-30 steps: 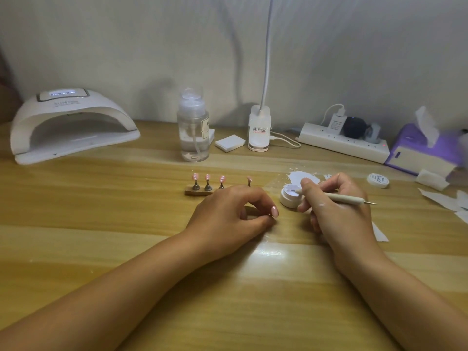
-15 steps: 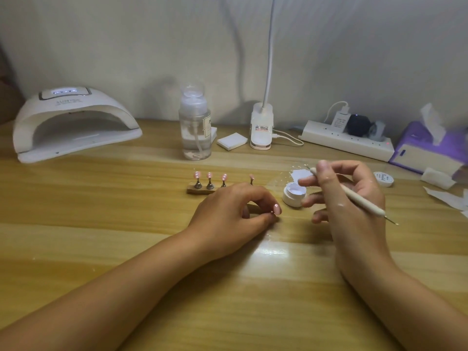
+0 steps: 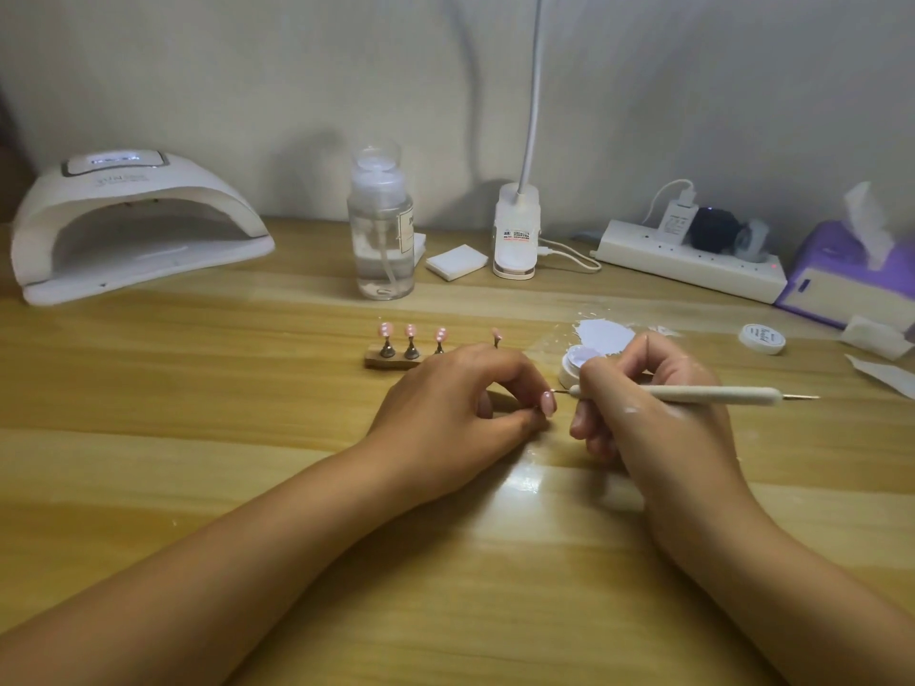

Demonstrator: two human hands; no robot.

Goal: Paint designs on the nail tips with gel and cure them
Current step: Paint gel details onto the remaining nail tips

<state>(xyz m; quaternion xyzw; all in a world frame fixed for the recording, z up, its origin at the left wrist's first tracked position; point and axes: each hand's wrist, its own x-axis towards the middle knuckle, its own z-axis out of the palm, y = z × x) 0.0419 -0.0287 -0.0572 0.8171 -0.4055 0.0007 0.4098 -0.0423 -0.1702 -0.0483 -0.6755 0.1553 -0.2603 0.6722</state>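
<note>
My left hand (image 3: 455, 403) rests on the wooden table and pinches a small stand carrying a pink nail tip (image 3: 547, 403). My right hand (image 3: 653, 413) holds a white dotting pen (image 3: 693, 394) almost level, its thin metal point touching that nail tip. Behind my right fingers sits an open white jar of pale gel (image 3: 579, 362). A wooden holder (image 3: 386, 361) behind my left hand carries several more pink nail tips on little stands. The white curing lamp (image 3: 133, 225) stands at the far left, its display lit.
A clear pump bottle (image 3: 381, 230), a white pad stack (image 3: 456, 261), a clip lamp base (image 3: 515, 235) and a power strip (image 3: 693, 262) line the back. A purple tissue box (image 3: 851, 274), the jar lid (image 3: 761, 338) and paper scraps (image 3: 886, 373) lie at the right.
My right hand lifted the pen out of the gel jar, swung it down and left, and brought its point onto the nail tip. My left hand stayed put.
</note>
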